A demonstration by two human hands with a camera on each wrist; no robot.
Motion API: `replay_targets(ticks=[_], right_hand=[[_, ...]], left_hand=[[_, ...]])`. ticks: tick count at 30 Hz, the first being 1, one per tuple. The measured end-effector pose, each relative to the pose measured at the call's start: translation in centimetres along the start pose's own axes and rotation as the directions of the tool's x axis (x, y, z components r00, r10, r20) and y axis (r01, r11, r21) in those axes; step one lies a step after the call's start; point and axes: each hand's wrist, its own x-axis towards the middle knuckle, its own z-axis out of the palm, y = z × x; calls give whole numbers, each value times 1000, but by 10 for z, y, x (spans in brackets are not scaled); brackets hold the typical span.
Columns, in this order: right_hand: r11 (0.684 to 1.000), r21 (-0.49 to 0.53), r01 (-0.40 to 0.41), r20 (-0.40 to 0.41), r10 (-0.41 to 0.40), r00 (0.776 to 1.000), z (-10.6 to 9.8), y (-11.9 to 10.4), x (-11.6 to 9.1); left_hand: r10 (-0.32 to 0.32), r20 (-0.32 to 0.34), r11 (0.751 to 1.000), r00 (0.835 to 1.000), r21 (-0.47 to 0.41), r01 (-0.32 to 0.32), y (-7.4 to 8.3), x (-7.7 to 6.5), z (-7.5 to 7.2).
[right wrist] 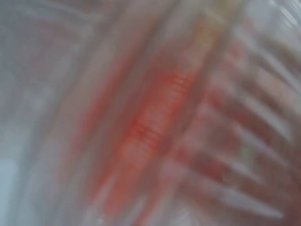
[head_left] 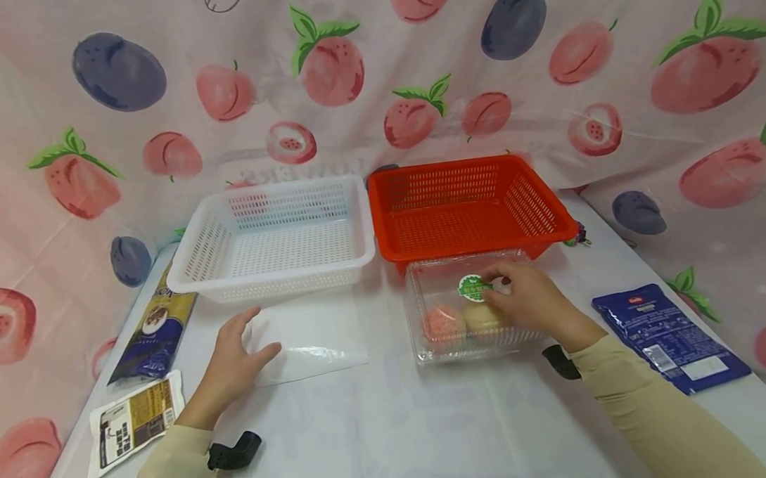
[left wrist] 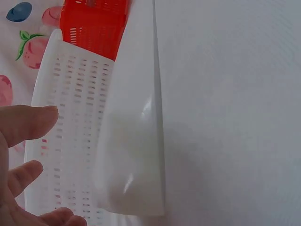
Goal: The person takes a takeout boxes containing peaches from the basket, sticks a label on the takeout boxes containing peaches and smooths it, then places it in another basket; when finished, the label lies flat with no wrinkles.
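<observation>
My left hand [head_left: 235, 357] has its thumb and fingers spread beside a flat, glossy white plastic packet [head_left: 310, 340]. In the left wrist view, the fingers [left wrist: 28, 122] are apart from the packet and hold nothing. A clear plastic box [head_left: 431, 276] lies in front of the red basket, with a green round label [head_left: 470, 288] on its lid. Inside show a pink round cake [head_left: 443, 323] and a pale yellow one [head_left: 481, 318]. Over the lid's right part, my right hand [head_left: 524, 297] has loosely bent fingers at the label. Blurred ridged plastic fills the right wrist view.
A white basket [head_left: 273, 278] and a red basket [head_left: 478, 250] stand side by side at the back. To the left lie a dark blue and gold bag [head_left: 155, 331] and a white and brown pouch [head_left: 136, 423]. A blue packet [head_left: 671, 334] lies at right.
</observation>
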Motion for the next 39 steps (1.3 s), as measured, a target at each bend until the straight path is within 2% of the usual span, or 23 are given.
replay_targets(ticks=[7, 11, 15, 19, 22, 29, 33, 39], right_hand=[[999, 29, -37, -6, 37, 999, -7, 2, -7], [998, 44, -34, -43, 36, 998, -18, 6, -14], [999, 28, -35, -86, 37, 996, -31, 15, -22], [999, 33, -34, -103, 37, 994, -39, 30, -28], [997, 58, -45, -79, 49, 996, -40, 41, -31], [987, 119, -112, 27, 109, 994, -35, 60, -38], [980, 149, -131, 72, 121, 990, -31, 67, -40], [976, 177, -125, 112, 106, 988, -29, 72, -42]], left_hand=[[87, -17, 995, 996, -36, -88, 20, -7, 3], [131, 0, 988, 991, -79, -130, 35, -9, 10], [166, 59, 971, 984, -185, -153, 47, -5, 20], [207, 117, 935, 971, -316, -161, 61, -1, 35], [219, 155, 915, 963, -377, -147, 74, 2, 48], [213, 237, 894, 948, -438, -92, 100, 10, 81], [256, 264, 880, 930, -463, -111, 110, 15, 95], [303, 303, 869, 904, -478, -130, 122, 21, 108]])
